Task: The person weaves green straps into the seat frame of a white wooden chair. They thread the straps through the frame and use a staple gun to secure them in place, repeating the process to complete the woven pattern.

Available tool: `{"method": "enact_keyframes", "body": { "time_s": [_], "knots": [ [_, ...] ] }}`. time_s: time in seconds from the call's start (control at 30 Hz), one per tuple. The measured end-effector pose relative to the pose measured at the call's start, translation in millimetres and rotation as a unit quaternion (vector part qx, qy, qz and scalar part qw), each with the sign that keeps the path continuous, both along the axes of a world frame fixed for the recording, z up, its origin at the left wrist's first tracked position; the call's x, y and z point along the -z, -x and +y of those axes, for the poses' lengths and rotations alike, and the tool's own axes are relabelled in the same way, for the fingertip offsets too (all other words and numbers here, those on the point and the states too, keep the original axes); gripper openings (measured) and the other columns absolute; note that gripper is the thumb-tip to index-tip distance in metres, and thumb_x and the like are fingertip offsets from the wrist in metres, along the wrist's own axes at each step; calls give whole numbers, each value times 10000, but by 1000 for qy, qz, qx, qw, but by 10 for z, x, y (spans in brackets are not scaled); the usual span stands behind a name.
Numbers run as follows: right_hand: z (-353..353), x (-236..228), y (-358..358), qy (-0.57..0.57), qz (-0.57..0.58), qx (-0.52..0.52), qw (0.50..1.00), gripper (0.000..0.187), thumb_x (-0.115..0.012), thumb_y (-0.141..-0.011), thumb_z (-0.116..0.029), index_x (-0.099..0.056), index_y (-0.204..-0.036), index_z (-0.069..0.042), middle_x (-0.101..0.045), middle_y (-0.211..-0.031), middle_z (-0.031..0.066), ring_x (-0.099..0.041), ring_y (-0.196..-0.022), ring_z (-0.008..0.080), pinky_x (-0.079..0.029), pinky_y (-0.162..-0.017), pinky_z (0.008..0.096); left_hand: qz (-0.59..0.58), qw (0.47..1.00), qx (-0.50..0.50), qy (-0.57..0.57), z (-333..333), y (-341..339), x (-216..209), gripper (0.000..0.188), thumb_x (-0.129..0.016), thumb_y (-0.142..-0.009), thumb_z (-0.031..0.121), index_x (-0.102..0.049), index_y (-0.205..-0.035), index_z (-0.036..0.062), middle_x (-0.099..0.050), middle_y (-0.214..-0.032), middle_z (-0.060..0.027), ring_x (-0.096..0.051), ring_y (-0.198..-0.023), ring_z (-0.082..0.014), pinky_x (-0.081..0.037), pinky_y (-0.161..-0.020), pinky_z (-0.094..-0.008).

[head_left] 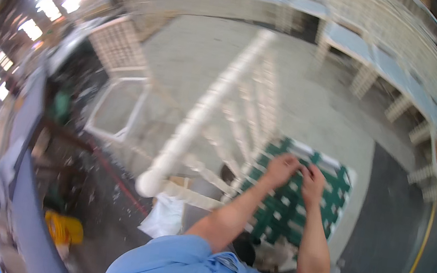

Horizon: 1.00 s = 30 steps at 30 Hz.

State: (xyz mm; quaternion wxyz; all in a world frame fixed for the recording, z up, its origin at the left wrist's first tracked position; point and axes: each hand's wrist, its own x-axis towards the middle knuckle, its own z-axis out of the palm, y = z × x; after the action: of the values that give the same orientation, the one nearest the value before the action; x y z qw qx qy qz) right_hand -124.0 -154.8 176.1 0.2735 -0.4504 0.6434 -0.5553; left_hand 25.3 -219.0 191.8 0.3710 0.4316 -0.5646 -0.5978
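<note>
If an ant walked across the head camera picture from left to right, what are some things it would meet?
Yellow object → white paper or cloth → the person's left hand → the person's right hand → yellow floor line.

Green crisscross seat webbing (286, 205), cream-white chair frame (209, 101), light-blue shirt (171, 265), grey floor (203, 43), yellow floor line (411, 272)
</note>
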Motion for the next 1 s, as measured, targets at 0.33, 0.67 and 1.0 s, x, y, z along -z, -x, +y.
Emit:
{"method": "enact_keyframes", "body": {
  "time_s": [0.33, 0.67, 1.0],
  "knots": [
    [-12, -295, -169, 64, 63, 40, 995, 163, -745, -899, -79, -677, -1043, -46, -707, -908, 64, -632, -761, 159, -517, -700, 302, 124, 981, 17, -147, -104, -12, -1, 138, -678, -993, 142, -690, -1030, 10, -662, -920, -15, -654, -796, -119, -574, -747, -283],
    [-68, -348, -188, 68, 132, 27, 989, 153, -741, -887, -58, -717, -1037, -45, -714, -974, 107, -693, -836, 270, -559, -741, 355, 106, 993, 21, -53, -130, -23, 25, 141, -680, -956, 44, -678, -1090, 0, -666, -951, -29, -647, -860, -116, -552, -771, -271],
    [-152, -279, -67, 46, 164, 16, 985, 109, -720, -898, -53, -713, -1006, -37, -663, -895, 121, -681, -807, 271, -548, -706, 349, -117, 972, 4, 203, -160, 70, 44, 185, -713, -892, 37, -723, -1076, 23, -698, -971, -80, -649, -803, -176, -535, -757, -303]
  ]
}}
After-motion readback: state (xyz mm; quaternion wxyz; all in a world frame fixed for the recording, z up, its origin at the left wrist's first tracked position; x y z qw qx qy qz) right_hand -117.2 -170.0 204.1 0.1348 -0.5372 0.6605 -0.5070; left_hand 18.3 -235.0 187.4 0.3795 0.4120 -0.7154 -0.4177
